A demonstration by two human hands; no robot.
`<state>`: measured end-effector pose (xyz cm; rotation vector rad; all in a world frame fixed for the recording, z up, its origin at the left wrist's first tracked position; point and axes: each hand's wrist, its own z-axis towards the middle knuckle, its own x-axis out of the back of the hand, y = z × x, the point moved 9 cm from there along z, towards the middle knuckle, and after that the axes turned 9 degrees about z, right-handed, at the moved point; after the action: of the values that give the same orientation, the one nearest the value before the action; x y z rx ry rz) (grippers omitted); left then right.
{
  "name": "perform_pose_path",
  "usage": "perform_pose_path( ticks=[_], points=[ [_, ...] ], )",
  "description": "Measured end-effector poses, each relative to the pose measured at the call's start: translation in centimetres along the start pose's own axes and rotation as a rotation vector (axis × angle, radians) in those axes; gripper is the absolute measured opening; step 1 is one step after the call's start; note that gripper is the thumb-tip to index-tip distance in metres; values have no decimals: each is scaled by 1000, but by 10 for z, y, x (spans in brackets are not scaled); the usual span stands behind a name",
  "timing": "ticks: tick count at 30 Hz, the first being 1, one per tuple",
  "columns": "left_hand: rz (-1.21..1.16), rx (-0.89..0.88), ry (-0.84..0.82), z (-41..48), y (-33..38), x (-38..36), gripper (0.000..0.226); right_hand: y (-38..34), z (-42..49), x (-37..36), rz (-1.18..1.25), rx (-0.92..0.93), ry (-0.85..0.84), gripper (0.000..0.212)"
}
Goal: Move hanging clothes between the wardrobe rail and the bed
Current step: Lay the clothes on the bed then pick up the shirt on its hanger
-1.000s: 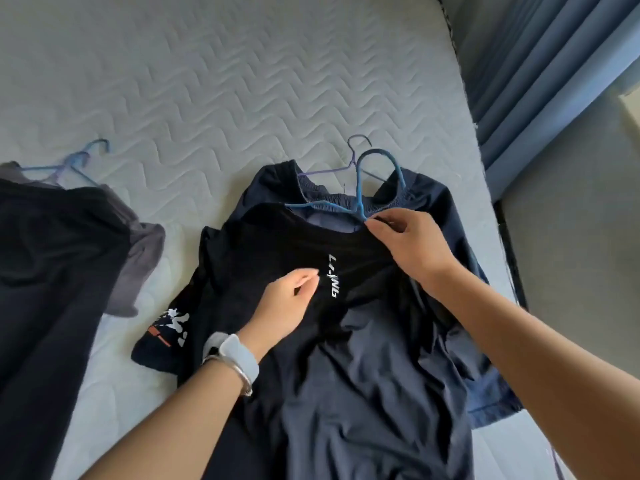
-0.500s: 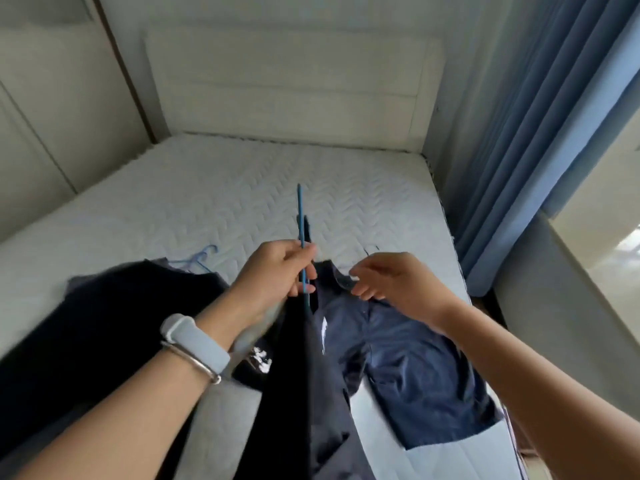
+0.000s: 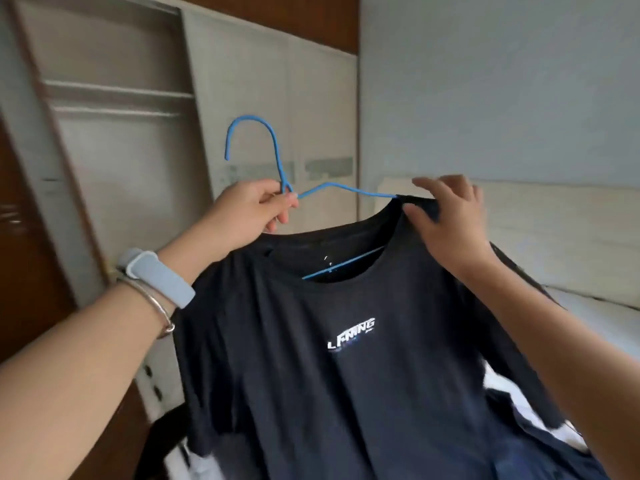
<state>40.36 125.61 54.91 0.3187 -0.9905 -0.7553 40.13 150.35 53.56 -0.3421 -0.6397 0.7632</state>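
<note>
Black short-sleeved T-shirt [image 3: 346, 382] w/ white chest lettering hangs in mid-air on a thin blue wire hanger [image 3: 276, 147], held up in front of the person, clear of both bed and rail.

Left hand [image 3: 254, 213] grips the hanger's neck just below the hook. Its fingers [image 3: 282, 216] are curled tight round the wire. The hook stands free above the fist, open end to the left.

Right hand [image 3: 450, 220] is at the shirt's shoulder by the collar, where the hanger's right arm runs under the fabric. Thumb below, other fingers over the top, pinching cloth. Hand is blurred, so can't tell if the wire is in the pinch too. Hanger's bottom bar shows thru the neck opening.

Around:
- **Behind, left:** pale wardrobe [image 3: 114, 161], open bay w/ a shelf and a horizontal metal rail [image 3: 117, 112] under it. Rail sits up and left of the hook, well apart.
- **Behind the hanger:** pale sliding door panel [image 3: 311, 109].
- **Far left edge:** dark brown wood panel [image 3: 20, 254].
- **Right:** cream padded headboard [image 3: 554, 230] and white bed mattress [image 3: 599, 313], mostly blocked by shirt and right forearm.
- **Lower right:** more dark clothes [image 3: 554, 462] on the bed, partly behind the shirt's hem.
- **Left wrist:** pale blue watch strap [image 3: 159, 277] and thin silver bangle [image 3: 157, 303].
</note>
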Motion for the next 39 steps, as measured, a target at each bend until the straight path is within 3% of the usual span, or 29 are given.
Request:
perform_pose_path(
  ticks=[4,7,13,17,22,27,31,35,37,39],
  points=[
    [88,8,86,-22,-24,100,26,-79,19,-59,63,85,-123,30],
    [145,62,123,-36,-60,165,25,-130,24,-112,274,82,-209,26],
    [290,162,105,-61,-160,277,22,-221,15,-254,632,-2,-464,14],
    [404,244,87,-75,-223,334,23,-285,17,-337,709,26,-517,16],
    [515,283,62,-70,-286,381,19,-358,21,-417,687,148,-555,21],
    [490,324,5,-41,-356,397,20,-380,35,-506,750,161,-595,16],
    [483,354,-32,-5,-418,402,25,-385,54,-581,776,163,-716,25],
    [460,391,-103,37,-478,398,24,-433,71,-646,831,309,-907,16],
    [431,400,-84,56,-508,405,21,-457,82,-681,730,401,-942,14],
    [427,389,-7,67,-537,425,17,-467,102,-715,742,377,-892,13]
  ],
)
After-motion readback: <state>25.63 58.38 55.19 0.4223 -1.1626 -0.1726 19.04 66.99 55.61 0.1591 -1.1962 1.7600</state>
